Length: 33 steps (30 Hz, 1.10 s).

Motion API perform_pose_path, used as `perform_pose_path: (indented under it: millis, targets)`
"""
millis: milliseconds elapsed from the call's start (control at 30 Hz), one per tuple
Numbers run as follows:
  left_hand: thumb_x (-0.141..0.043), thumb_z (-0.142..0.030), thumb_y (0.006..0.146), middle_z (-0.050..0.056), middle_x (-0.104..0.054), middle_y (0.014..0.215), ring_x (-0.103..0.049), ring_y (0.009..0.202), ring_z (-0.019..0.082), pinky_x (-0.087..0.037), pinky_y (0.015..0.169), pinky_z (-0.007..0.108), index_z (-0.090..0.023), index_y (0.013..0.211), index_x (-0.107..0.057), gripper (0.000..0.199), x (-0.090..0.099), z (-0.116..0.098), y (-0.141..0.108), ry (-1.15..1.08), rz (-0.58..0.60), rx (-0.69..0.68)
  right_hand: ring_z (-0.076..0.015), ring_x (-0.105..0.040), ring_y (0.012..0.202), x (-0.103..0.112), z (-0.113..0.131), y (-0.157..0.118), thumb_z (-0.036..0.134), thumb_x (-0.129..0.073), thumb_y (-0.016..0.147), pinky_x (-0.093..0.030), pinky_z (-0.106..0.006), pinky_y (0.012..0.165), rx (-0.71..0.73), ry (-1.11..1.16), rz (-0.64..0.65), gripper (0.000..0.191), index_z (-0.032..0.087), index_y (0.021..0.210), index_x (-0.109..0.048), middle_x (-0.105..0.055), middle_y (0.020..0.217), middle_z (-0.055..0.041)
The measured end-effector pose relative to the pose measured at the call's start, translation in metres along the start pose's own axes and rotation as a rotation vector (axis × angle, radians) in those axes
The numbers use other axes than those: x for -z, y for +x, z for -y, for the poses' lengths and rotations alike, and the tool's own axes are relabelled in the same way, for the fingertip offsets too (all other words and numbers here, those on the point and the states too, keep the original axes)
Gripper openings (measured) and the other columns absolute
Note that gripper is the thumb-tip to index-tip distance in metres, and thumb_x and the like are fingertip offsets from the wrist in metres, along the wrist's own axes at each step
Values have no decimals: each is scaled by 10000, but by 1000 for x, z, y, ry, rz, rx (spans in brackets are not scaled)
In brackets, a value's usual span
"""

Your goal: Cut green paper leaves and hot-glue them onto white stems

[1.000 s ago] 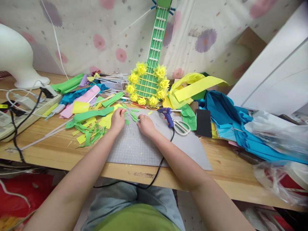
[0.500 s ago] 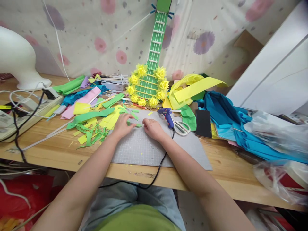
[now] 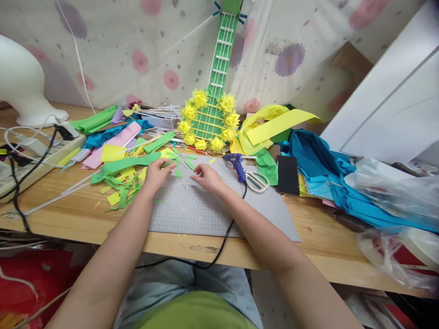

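On the left of the grey cutting mat [image 3: 206, 214], my left hand [image 3: 157, 176] has its fingers apart, close beside a green paper leaf [image 3: 168, 163]. My right hand [image 3: 208, 179] hovers over the mat with thumb and fingers slightly spread. Between the hands lies another small green leaf [image 3: 178, 174]. A longer leaf [image 3: 190, 164] is just beyond my right fingertips. Thin stems among the leaves are too fine to make out clearly. A blue glue gun [image 3: 236, 165] lies right of my right hand, beside white-handled scissors [image 3: 257, 182].
A green paper guitar [image 3: 212, 121] with yellow flowers leans at the back wall. Green and yellow paper scraps [image 3: 126, 183] crowd the left. A phone [image 3: 288, 175] and blue paper [image 3: 308, 151] are at right. The black cord [image 3: 228, 235] crosses the mat and table edge.
My hands have moved apart, the left hand leftward. The right hand's closed fingers have loosened. The small leaf that was between the hands now shows by itself over the mat.
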<state>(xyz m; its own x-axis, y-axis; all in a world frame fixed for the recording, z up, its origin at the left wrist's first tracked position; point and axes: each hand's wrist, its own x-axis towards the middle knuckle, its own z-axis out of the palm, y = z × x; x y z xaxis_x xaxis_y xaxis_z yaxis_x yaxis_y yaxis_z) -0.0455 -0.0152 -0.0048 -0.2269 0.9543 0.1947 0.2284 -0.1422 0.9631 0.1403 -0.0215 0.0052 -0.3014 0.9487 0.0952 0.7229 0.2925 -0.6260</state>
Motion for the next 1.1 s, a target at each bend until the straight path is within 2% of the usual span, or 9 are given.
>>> perform_pose_path:
  millis: [100,200,333,467,600,733,867,967,1100]
  targets:
    - [-608,-351,651,29,-631,692,-607,696,141,-496,600,254,-144,763,-605,236,1,-4,2,-163,-117,92,-180,-548,894,-13,21,11,374,-598,728,-407,-299,791,87,-128,101,330,162,972,-531,-587,990,-86]
    - [-601,-333,654,25,-621,675,-611,688,138,-494,583,245,-142,749,-590,213,-3,-5,2,-223,-129,143,-242,-526,1003,-27,42,24,348,-605,728,-397,-344,835,90,-214,71,489,108,1125,-450,-571,1065,-161]
    - [-612,-305,637,9,-609,670,-597,677,129,-491,582,237,-146,710,-596,176,-3,-3,2,-250,-203,178,-256,-558,967,-36,57,33,182,-451,810,-415,-352,793,134,-328,72,314,105,1115,-451,-590,1054,-174]
    - [-646,-309,606,-6,-596,657,-559,615,97,-505,637,247,-142,647,-599,179,0,-1,4,-235,-268,156,-237,-590,903,-31,56,29,94,-353,825,-425,-339,753,159,-453,143,289,132,1087,-470,-618,1003,-156]
    - [-675,-322,582,7,-616,685,-575,628,100,-517,672,264,-139,647,-609,205,-2,-2,2,-262,-197,135,-229,-599,857,-9,38,18,85,-426,772,-425,-322,711,84,-497,172,284,154,1041,-489,-629,960,-137]
    - [-671,-337,612,52,-651,753,-624,727,151,-535,663,295,-125,725,-630,244,-13,-6,-6,-306,-44,130,-178,-585,819,15,4,5,73,-489,690,-421,-278,684,9,-246,34,240,190,898,-508,-621,905,-62]
    - [-640,-276,678,90,-668,799,-651,694,178,-537,558,297,-120,869,-593,251,-26,-13,-18,-323,96,259,-112,-582,671,21,-27,-4,102,-534,663,-437,-239,624,-164,353,-89,238,202,867,-462,-580,742,16]
    - [-634,-226,697,85,-674,791,-657,660,176,-525,512,274,-132,1010,-545,338,-33,-17,-24,-289,182,316,-93,-582,599,17,-36,-6,185,-589,650,-445,-228,589,-222,771,-133,238,202,834,-439,-560,668,47]
    - [-624,-192,707,98,-675,798,-663,671,183,-525,520,265,-116,1002,-546,315,-38,-20,-28,-231,255,351,-88,-570,542,9,-34,-3,243,-637,604,-399,-199,508,-219,908,-198,255,196,768,-448,-547,600,60]
